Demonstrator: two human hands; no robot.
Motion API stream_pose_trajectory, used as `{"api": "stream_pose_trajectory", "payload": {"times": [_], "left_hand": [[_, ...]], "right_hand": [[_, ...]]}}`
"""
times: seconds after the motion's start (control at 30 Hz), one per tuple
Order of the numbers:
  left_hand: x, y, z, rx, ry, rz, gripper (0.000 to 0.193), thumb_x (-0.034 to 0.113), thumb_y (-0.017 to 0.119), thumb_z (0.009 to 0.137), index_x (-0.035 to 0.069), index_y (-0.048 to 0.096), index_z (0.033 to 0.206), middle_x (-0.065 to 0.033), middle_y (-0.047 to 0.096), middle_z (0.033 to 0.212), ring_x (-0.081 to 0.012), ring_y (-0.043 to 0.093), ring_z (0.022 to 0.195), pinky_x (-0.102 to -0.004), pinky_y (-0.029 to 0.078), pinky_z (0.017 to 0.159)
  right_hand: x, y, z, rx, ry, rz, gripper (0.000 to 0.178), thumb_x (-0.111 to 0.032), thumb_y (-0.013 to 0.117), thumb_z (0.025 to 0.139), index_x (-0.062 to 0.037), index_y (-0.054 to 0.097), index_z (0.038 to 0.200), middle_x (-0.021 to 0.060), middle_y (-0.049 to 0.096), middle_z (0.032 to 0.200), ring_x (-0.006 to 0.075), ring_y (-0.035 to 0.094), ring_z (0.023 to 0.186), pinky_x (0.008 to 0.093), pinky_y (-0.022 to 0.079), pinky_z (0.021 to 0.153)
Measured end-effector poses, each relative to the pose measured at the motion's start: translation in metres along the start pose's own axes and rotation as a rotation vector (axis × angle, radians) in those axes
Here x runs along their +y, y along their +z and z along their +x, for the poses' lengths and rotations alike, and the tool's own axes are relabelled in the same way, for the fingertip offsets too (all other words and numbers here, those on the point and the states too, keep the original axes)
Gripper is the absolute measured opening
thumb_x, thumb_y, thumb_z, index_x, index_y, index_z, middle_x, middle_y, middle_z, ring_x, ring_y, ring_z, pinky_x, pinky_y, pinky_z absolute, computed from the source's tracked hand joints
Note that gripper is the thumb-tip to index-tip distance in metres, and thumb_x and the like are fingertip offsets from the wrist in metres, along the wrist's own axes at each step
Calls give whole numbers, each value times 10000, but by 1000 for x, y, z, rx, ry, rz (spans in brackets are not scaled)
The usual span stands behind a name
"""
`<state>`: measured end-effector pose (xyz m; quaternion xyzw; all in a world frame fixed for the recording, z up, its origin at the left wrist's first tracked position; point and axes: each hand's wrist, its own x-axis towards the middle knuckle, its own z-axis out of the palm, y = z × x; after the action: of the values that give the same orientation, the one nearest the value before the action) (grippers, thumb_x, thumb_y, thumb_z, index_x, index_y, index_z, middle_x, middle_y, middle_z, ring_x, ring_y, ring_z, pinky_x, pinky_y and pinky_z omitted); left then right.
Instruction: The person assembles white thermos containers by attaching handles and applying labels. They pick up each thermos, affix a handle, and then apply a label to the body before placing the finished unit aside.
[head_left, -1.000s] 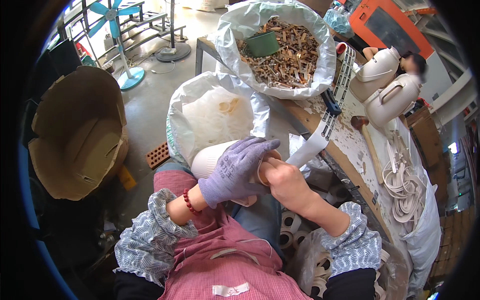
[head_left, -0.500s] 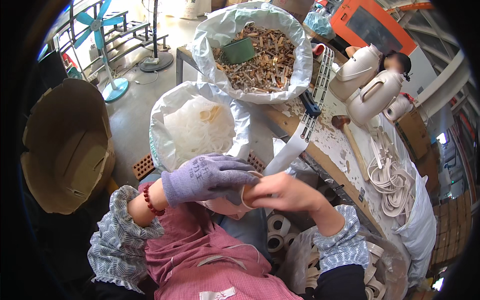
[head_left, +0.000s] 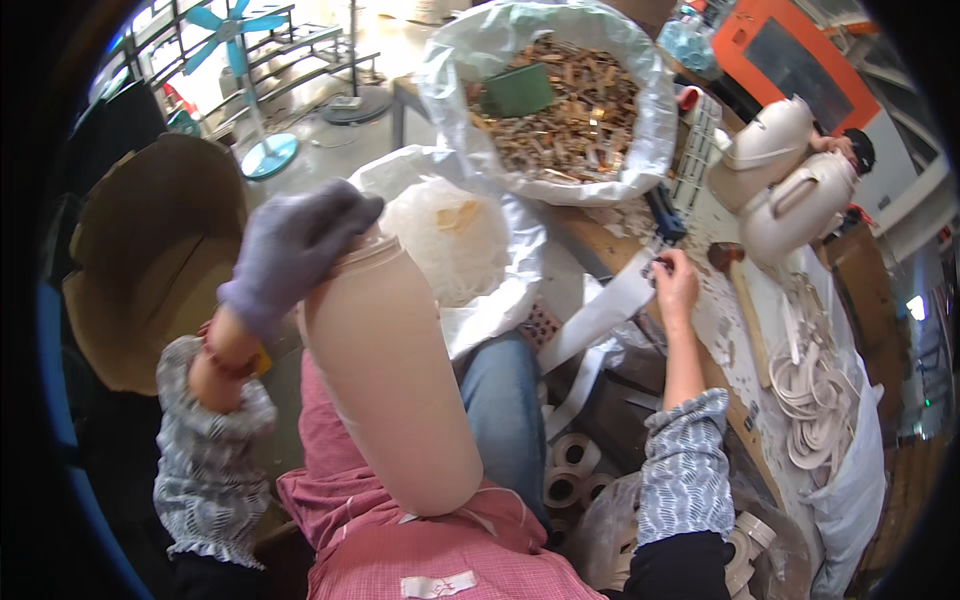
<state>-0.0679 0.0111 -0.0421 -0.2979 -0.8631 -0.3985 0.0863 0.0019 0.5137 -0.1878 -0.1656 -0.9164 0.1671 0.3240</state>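
Observation:
My left hand (head_left: 300, 245), in a purple-grey knit glove, is closed round the neck of a beige plastic thermos-like body (head_left: 390, 370). The body leans across my lap, its neck up to the left and its rounded bottom on my pink apron (head_left: 430, 550). My bare right hand (head_left: 678, 285) reaches over the workbench edge, with thumb and fingers pinched at a white paper strip (head_left: 610, 305). The strip runs down from a small dark blue holder (head_left: 664, 213). Small dark marks show at the fingertips; a label there cannot be made out clearly.
Two beige thermos jugs (head_left: 800, 210), a mallet (head_left: 745, 300) and coiled off-white straps (head_left: 810, 400) lie on the workbench. Beyond my lap stand a bag of translucent rings (head_left: 450, 240) and a bag of small brown pieces (head_left: 570, 120). A cardboard box (head_left: 150, 270) is at left.
My hands have parted from the thermos-like body's neck. My left hand has drawn the neck up and left, bringing the body into full view; my right hand has moved right to the paper strip.

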Motion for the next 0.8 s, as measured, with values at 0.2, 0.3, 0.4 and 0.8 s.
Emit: {"api": "stream_pose_trajectory", "payload": {"times": [0.2, 0.3, 0.4, 0.8], "left_hand": [[-123, 35, -33, -213, -421, -543, 488, 338, 751, 834, 52, 610, 1204, -84, 670, 1107, -208, 609, 1063, -355, 477, 946], [-109, 25, -55, -308, -357, -504, 761, 313, 811, 770, 69, 453, 1395, -125, 432, 1426, -238, 418, 1315, -375, 370, 1098], [-116, 30, -73, -327, -287, -520, 784, 327, 829, 744, 119, 463, 1405, -143, 213, 1539, -287, 280, 1405, -402, 286, 1151], [-123, 48, -103, -192, 37, -300, 391, 198, 653, 911, 156, 607, 1296, -170, 341, 1505, -325, 355, 1377, -403, 312, 1120]], "right_hand": [[-70, -18, -38, 180, -318, -355, 97, -117, 723, 734, -87, 645, 782, 47, 639, 993, 267, 524, 1042, 423, 398, 919], [-163, -24, -92, -182, -169, 187, 82, -85, 718, 754, -78, 657, 810, 74, 629, 1059, 251, 520, 1082, 400, 390, 956], [-221, 17, -155, -608, 236, 994, 65, -85, 712, 803, -71, 671, 853, 62, 611, 1105, 202, 517, 1076, 352, 397, 955], [-317, 40, -186, -740, 156, 928, 127, -173, 726, 794, -58, 676, 816, 69, 540, 1129, 221, 396, 1163, 359, 320, 1019]]}}
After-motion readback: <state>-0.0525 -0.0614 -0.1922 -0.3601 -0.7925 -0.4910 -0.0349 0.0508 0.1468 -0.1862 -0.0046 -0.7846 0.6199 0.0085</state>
